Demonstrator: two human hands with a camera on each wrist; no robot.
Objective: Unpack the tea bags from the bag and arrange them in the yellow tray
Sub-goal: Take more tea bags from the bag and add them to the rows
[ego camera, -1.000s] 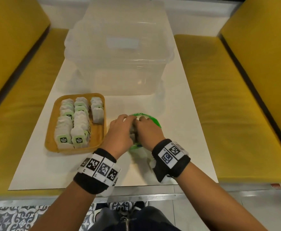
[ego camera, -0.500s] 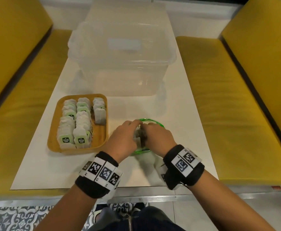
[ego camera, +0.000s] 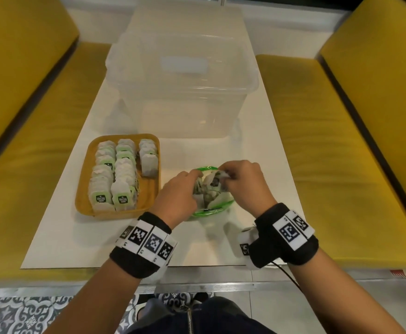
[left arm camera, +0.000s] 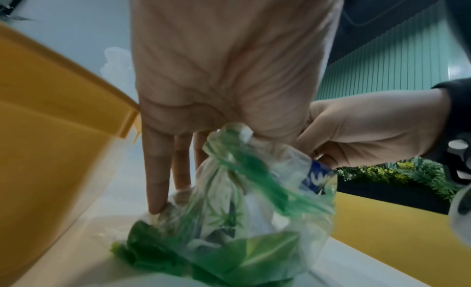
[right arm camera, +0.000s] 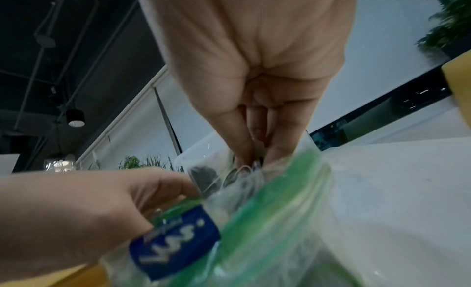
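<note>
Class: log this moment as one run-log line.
left hand holds bag | right hand pinches tea bag | yellow tray partly filled

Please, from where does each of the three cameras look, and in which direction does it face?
Head: on the person's head, facing forward and down at the table, yellow tray, clear bin; both forearms show.
Left wrist: under the left hand, looking along its palm at the bag, beside the tray.
Right wrist: under the right hand, looking along its fingers into the bag's mouth.
Shared: all three show both hands and the bag.
</note>
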